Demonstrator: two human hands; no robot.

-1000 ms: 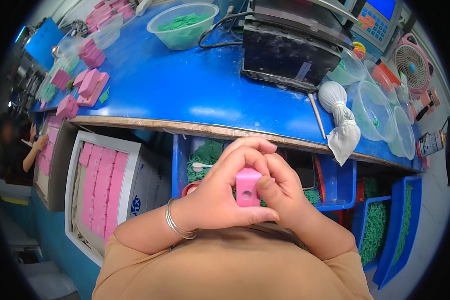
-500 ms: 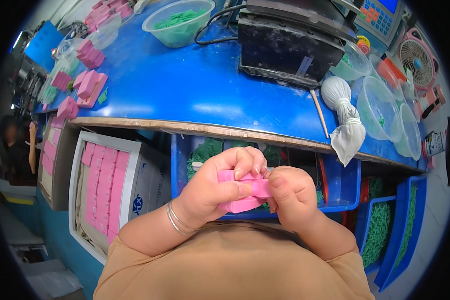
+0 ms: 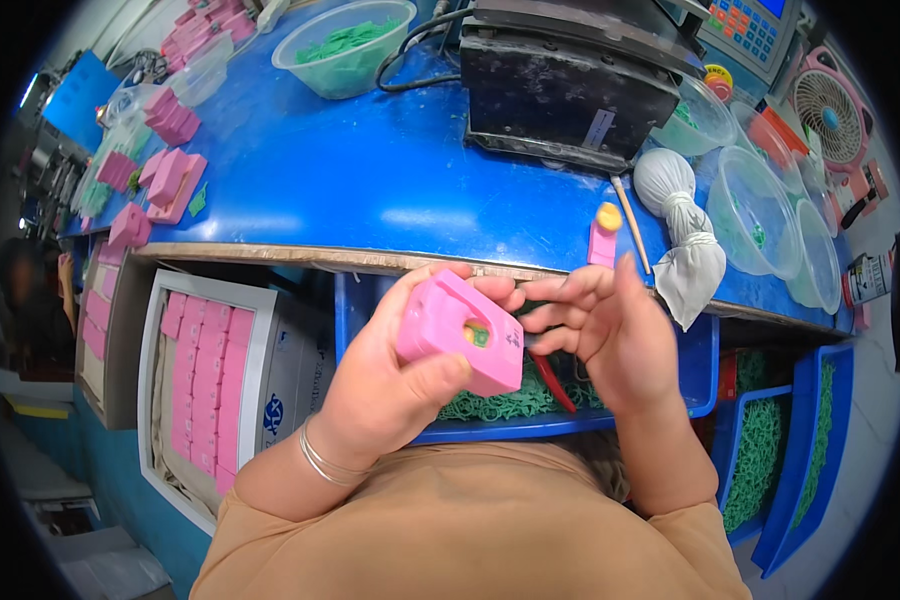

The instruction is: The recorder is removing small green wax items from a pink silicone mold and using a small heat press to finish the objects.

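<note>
My left hand (image 3: 390, 370) grips a pink block (image 3: 440, 320), tilted toward me, with an oval opening showing something green and yellowish inside. My right hand (image 3: 615, 340) is just right of it, fingers apart and slightly curled, nothing held. Beyond my right hand, a small pink piece with a yellow top (image 3: 602, 247) rests on the front of the blue table (image 3: 390, 160), beside a wooden stick (image 3: 631, 225) and a knotted white cloth bundle (image 3: 688, 255). Beneath my hands is a blue bin (image 3: 700, 370) with green rubbery pieces (image 3: 485, 405) and a red-handled object (image 3: 555, 385).
A black machine (image 3: 560, 100), plastic bowls (image 3: 750, 215), a pink fan (image 3: 830, 105) and a keypad panel (image 3: 740, 30) stand at back right. Stacked pink blocks (image 3: 170, 115) are left. A box of pink blocks (image 3: 205, 380) sits below. Another person (image 3: 25, 285) is far left.
The small pink piece with a yellow top now stands on the table. My right hand has let go and opened; my left hand has raised and turned the block, showing its opening.
</note>
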